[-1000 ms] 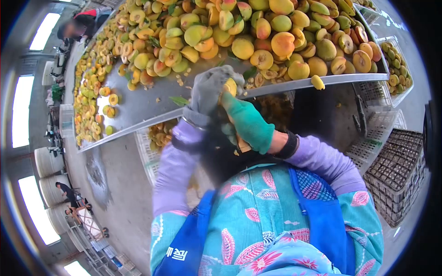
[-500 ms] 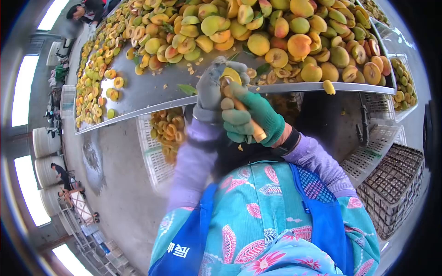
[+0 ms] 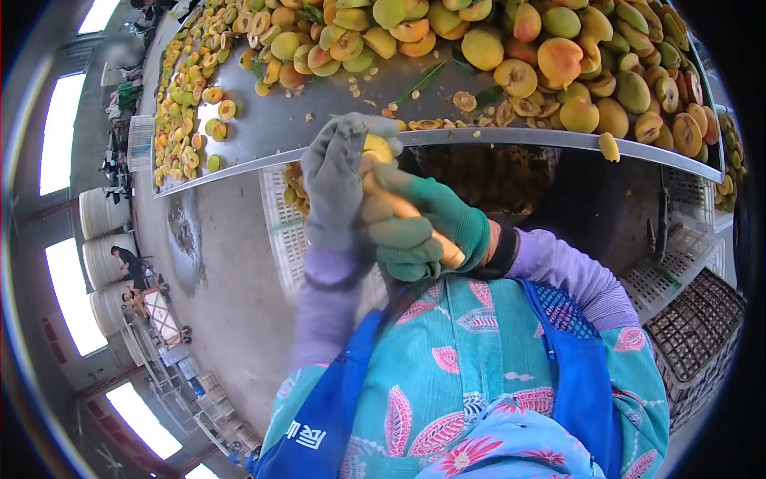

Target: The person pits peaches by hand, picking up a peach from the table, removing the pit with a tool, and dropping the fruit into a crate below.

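Observation:
My left hand (image 3: 335, 172), in a grey glove, is closed around a yellow apricot (image 3: 377, 148), of which only part shows between the fingers. In a green glove, my right hand (image 3: 443, 215) grips a tool with a light wooden handle (image 3: 449, 252). The tool's head is at the apricot and hidden by the fingers, so its kind does not show. Both hands are together just in front of the metal table's edge (image 3: 511, 137). Behind them lies a heap of whole and halved apricots (image 3: 515, 78).
Loose pits and a green leaf (image 3: 423, 82) lie on the table top. A piece of fruit (image 3: 609, 147) rests on the rim. White plastic crates (image 3: 279, 211) stand below, and a dark crate (image 3: 694, 323) is at the right. People (image 3: 132, 267) are far off at the left.
Both hands have come back toward my body, still holding the apricot and the tool together. The view has shifted, so the table and heap appear farther right and higher.

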Demonstrator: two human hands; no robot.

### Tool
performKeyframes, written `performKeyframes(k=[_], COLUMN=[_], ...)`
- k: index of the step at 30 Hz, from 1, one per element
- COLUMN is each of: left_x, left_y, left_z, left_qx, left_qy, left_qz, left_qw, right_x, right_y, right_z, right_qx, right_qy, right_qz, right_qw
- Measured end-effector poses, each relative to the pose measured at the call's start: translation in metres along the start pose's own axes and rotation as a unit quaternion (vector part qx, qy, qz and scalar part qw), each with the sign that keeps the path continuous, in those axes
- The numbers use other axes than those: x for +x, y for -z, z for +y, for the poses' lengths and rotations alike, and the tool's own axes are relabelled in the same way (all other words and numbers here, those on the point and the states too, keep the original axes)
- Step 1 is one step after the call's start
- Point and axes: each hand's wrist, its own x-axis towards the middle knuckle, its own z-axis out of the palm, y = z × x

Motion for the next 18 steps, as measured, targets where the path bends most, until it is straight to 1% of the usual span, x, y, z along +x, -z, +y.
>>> performKeyframes(k=[1,2,3,4,5,6,7,8,9,10,11,12,13,14,16,18], left_x=[0.006,0.007,0.005,0.002,0.002,-0.005,-0.007,-0.008,0.002,0.014,0.032,0.055,0.080,0.107,0.166,0.207], left_y=[-0.003,-0.008,-0.014,-0.016,0.003,0.027,0.063,0.099,0.132,0.127,0.119,0.105,0.070,0.030,-0.016,-0.024], left_z=[0.001,0.001,-0.001,-0.004,-0.012,-0.030,-0.042,-0.054,-0.053,-0.045,-0.034,-0.019,-0.001,0.007,-0.002,-0.011], left_qx=[-0.136,-0.202,-0.266,-0.325,-0.279,0.033,0.159,0.282,0.222,0.352,0.474,0.585,0.583,0.567,0.648,0.662], left_qy=[0.069,0.087,0.107,0.133,0.164,-0.021,-0.036,-0.050,0.115,0.069,0.024,-0.026,-0.166,-0.304,-0.382,-0.335], left_qz=[-0.024,0.005,0.033,0.062,0.096,0.105,0.112,0.125,0.141,0.140,0.137,0.128,0.098,0.068,0.001,-0.084], left_qw=[0.988,0.975,0.958,0.934,0.941,0.994,0.980,0.950,0.958,0.923,0.870,0.800,0.789,0.763,0.659,0.665], right_x=[0.001,0.003,0.004,0.002,-0.001,-0.005,-0.015,-0.031,-0.042,-0.048,-0.050,-0.052,-0.054,-0.055,-0.057,-0.057], right_y=[0.002,0.003,0.001,-0.002,-0.007,-0.014,-0.020,-0.033,-0.022,-0.011,-0.005,-0.003,-0.003,-0.005,-0.011,-0.027], right_z=[-0.002,-0.006,-0.011,-0.009,-0.007,-0.010,-0.020,-0.028,-0.039,-0.047,-0.049,-0.052,-0.054,-0.054,-0.049,-0.046], right_qx=[0.048,0.093,0.092,0.060,0.028,-0.011,-0.028,-0.030,-0.012,0.013,0.025,0.036,0.046,0.001,-0.088,-0.140], right_qy=[0.007,0.014,0.009,0.011,0.012,0.014,0.011,0.026,0.074,0.118,0.124,0.134,0.143,0.154,0.183,0.230], right_qz=[-0.027,-0.056,-0.071,-0.051,-0.029,-0.007,-0.015,0.065,0.102,0.141,0.197,0.253,0.309,0.317,0.331,0.402], right_qw=[0.998,0.994,0.993,0.997,0.999,1.000,0.999,0.997,0.992,0.983,0.972,0.958,0.939,0.936,0.921,0.875])
